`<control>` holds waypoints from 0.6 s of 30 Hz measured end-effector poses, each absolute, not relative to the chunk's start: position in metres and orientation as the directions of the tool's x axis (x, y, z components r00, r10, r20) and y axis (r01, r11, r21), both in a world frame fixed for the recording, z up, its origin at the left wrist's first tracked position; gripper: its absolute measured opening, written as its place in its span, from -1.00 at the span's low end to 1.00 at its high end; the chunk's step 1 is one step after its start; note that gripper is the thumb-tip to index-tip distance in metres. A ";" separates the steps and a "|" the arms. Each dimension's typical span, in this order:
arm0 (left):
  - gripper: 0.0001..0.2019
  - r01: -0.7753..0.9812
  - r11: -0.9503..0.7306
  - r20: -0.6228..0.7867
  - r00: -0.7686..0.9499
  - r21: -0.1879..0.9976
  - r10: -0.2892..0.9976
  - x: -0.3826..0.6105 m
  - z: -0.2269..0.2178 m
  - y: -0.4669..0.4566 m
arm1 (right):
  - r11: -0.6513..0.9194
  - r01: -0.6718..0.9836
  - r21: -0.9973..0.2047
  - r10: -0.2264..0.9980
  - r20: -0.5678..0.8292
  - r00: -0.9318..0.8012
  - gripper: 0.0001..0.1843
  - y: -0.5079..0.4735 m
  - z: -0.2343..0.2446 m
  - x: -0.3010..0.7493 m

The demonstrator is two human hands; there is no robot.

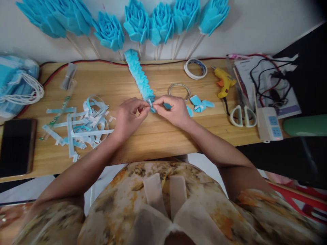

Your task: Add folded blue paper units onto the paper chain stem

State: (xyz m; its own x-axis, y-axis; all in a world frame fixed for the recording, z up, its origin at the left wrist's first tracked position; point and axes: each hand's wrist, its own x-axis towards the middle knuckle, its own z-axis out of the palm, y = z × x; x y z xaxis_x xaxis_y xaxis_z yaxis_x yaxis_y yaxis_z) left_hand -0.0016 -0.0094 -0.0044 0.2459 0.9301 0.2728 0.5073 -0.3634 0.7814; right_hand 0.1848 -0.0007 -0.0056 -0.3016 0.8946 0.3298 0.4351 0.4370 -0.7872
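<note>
Near the middle of the table, my left hand (132,115) and my right hand (171,109) meet fingertip to fingertip. Between them they pinch a small light-blue fabric piece (150,102). Just beyond my fingers lies a long folded blue strip (139,75), its near end reaching my fingertips; I cannot tell whether the pinched piece is joined to it. To the right of my right hand are several loose blue fabric petals (200,103). Beside my left forearm is a heap of pale blue-and-white offcut strips (84,122).
Blue fabric roses (136,22) on sticks lean along the wall. On the right are a tape roll (195,69), a yellow glue gun (224,81), scissors (242,114) and a power strip (270,124). A phone (17,146) and a bag of blue masks (17,85) lie left.
</note>
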 end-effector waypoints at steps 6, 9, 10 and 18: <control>-0.88 0.527 -0.342 0.261 0.224 0.778 0.939 -0.001 -0.006 -0.011 | 0.529 0.491 -0.692 0.848 0.403 -0.344 -0.84 -0.001 -0.010 0.185; -0.88 0.540 -0.328 0.248 0.217 0.775 0.944 0.000 -0.007 -0.011 | 0.578 0.522 -0.627 0.816 0.436 -0.381 -0.82 -0.001 -0.012 0.185; -0.88 0.542 -0.325 0.243 0.219 0.775 0.945 0.000 -0.007 -0.011 | 0.595 0.526 -0.608 0.804 0.448 -0.391 -0.82 0.000 -0.013 0.185; -0.89 0.526 -0.301 0.209 0.228 0.795 0.951 0.001 -0.006 -0.013 | 0.635 0.547 -0.545 0.772 0.470 -0.428 -0.81 0.000 -0.017 0.184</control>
